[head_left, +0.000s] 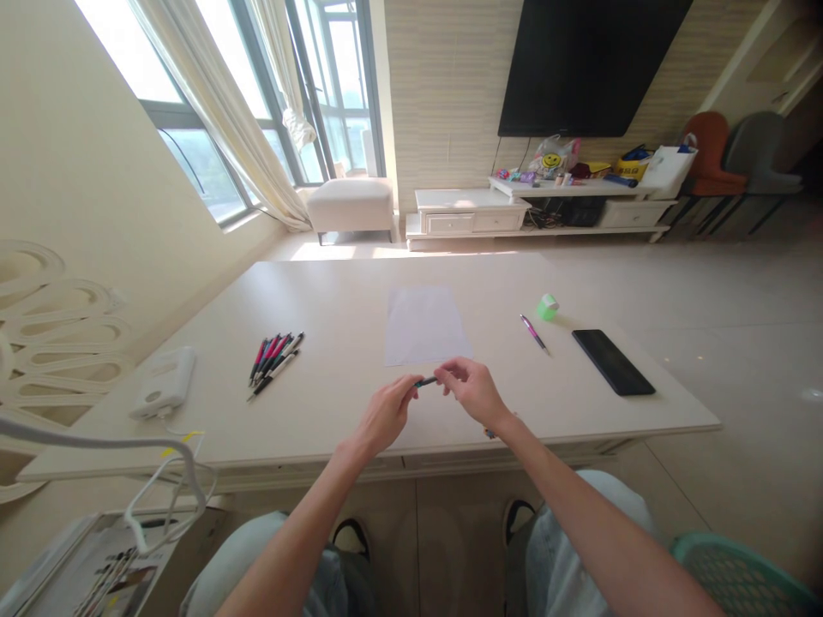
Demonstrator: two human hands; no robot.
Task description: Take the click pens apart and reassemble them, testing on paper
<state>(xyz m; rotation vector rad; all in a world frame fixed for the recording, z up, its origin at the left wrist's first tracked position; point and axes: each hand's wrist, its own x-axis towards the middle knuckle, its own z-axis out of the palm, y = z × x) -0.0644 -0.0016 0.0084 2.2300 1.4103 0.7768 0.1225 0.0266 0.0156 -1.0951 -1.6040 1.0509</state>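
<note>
White tabletop (334, 300) is stretching under the left hand (384, 413) and right hand (472, 390). They are pinching a dark pen (425, 382) between them; blank paper (424, 326) is lying just past. Holding it straight probably helps.

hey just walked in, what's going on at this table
A person seated at the white table holds a slim, dark pen-like piece between the fingertips of the left hand and right hand. A sheet of paper lies just beyond. A bunch of pens lies to the left; a purplish pen and a black phone lie to the right.
</note>
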